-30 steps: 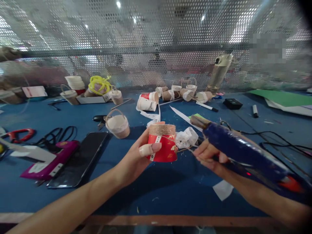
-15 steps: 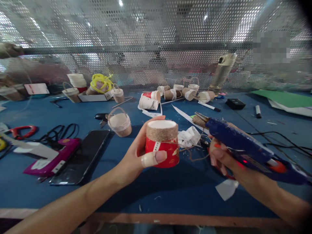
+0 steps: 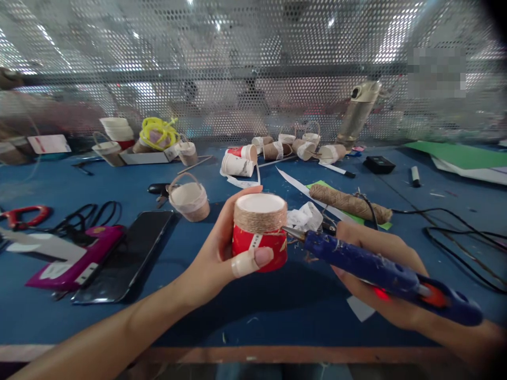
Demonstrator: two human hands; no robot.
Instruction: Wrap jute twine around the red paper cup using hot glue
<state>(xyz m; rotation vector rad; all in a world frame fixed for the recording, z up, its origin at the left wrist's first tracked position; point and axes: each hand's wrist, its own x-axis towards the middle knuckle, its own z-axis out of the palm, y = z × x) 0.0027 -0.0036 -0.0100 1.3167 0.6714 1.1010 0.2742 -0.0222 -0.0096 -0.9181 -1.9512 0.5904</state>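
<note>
In my left hand (image 3: 229,253) is a red paper cup (image 3: 259,243), held upright above the table. Twine (image 3: 260,219) is wound round the cup's upper part, just under the white rim. A bandage or tape wraps my left thumb. My right hand (image 3: 380,264) grips a blue hot glue gun (image 3: 368,269) with a small red light glowing. Its metal nozzle meets the cup's right side at the lower edge of the twine, touching or very close. Behind the gun lie a roll of twine (image 3: 348,201) and a crumpled white paper (image 3: 304,217).
A small twine-covered basket (image 3: 190,200) stands left of the cup. Further left lie a black phone (image 3: 127,253), a purple device (image 3: 79,264) and red-handled scissors (image 3: 27,215). More cups and baskets (image 3: 277,150) line the back. A black cord (image 3: 431,216) runs across the right.
The glue gun has moved left and down, bringing its nozzle to the cup's side. More of the twine roll shows behind it. The cup stays nearly in place.
</note>
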